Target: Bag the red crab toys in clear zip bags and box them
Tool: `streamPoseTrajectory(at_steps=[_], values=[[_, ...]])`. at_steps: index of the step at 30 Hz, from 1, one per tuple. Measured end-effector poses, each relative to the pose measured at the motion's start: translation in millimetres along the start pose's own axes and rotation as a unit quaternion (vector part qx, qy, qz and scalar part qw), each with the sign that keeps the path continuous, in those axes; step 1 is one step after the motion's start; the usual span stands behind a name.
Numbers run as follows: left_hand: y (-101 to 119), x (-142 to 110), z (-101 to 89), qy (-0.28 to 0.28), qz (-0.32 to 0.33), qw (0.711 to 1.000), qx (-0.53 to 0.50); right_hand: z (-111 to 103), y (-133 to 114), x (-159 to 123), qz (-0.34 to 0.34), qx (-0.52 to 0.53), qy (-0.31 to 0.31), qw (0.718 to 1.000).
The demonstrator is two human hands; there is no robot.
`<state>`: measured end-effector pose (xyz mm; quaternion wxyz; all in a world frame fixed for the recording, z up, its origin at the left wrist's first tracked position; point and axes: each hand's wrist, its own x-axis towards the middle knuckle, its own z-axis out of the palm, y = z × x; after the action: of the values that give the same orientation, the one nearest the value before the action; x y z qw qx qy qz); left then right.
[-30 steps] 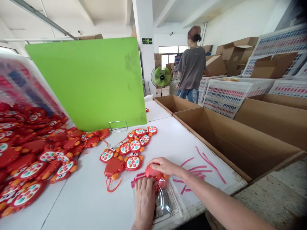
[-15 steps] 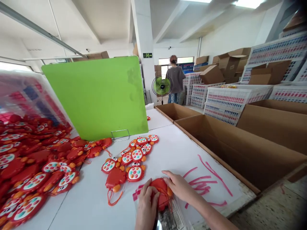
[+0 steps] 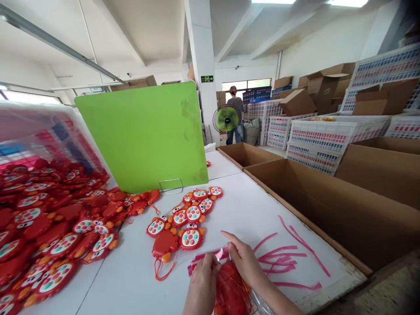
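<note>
We hold a bag (image 3: 222,254), red toy (image 3: 231,286) inside
Left hand (image 3: 204,280) and right hand (image 3: 244,259) pinch its mouth, right forefinger straight

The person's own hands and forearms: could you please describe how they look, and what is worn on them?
The left hand and right hand are both without gloves. The right forearm is bare where it shows, with no sleeve, watch or bracelet visible. Little of the left arm is in view; no sleeve shows there.
</note>
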<state>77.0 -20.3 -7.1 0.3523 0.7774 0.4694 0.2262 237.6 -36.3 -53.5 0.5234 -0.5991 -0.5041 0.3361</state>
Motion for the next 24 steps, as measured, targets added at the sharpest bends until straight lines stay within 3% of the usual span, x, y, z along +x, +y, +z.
streamPoseTrajectory(at_steps=[3,5,7,9,12,14,17,19,22,24], values=[[-1,-4,0.3,0.032,-0.008,0.999,0.012,1,-3,-2,0.023,0.088,-0.013,0.996],[-6,-7,2.0,0.123,0.004,0.992,-0.013,1,-5,-3,0.035,0.143,-0.02,0.989],[-13,-10,5.3,0.217,-0.02,0.973,-0.083,-1,-8,-5,0.04,0.182,-0.023,0.982],[-19,-12,9.5,0.245,-0.08,0.947,-0.193,-2,-12,-6,0.04,0.199,-0.019,0.979],[-23,-11,13.6,0.186,-0.162,0.903,-0.351,-3,-17,-8,0.031,0.203,-0.01,0.979],[-24,-9,13.1,0.139,-0.181,0.887,-0.401,-2,-18,-8,0.026,0.202,-0.008,0.979],[-23,-6,9.2,0.085,-0.182,0.889,-0.412,-3,-15,-7,0.017,0.187,-0.016,0.982],[-20,-5,6.5,0.08,-0.187,0.891,-0.406,-6,-12,-5,-0.002,0.147,-0.01,0.989],[-13,-5,3.6,0.092,-0.193,0.893,-0.396,-11,-15,-2,-0.11,0.02,0.062,0.992],[-8,-5,2.0,0.071,-0.187,0.9,-0.388,-11,-23,-1,-0.213,-0.067,0.09,0.97]])
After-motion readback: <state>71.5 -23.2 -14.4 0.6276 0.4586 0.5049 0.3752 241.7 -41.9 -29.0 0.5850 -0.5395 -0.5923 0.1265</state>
